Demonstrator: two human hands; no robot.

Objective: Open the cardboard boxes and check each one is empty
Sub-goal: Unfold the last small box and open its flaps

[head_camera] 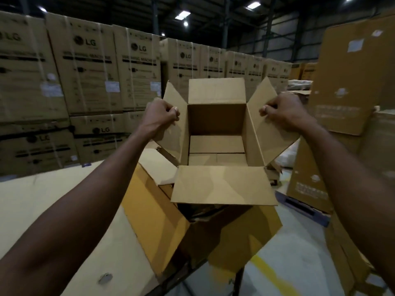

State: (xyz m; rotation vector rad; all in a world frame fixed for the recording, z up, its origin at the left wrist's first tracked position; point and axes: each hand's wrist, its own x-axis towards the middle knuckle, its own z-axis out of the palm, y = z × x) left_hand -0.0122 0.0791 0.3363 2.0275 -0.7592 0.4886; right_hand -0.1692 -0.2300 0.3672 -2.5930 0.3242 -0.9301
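Cardboard box [217, 122] being held open mid-air, left hand [159, 113] and right hand [283, 111] fingers gripping side flaps, interior showing bare, flattened cartons [162, 218] lying beneath, stacked appliance cartons [85, 71] standing behind.

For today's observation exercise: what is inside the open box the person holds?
Nothing shows inside the cardboard box: only bare walls and bottom flaps. The near flap covers the closest strip.

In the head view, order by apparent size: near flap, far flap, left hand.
1. near flap, largest, though nearness to the camera enlarges it
2. far flap
3. left hand, smallest
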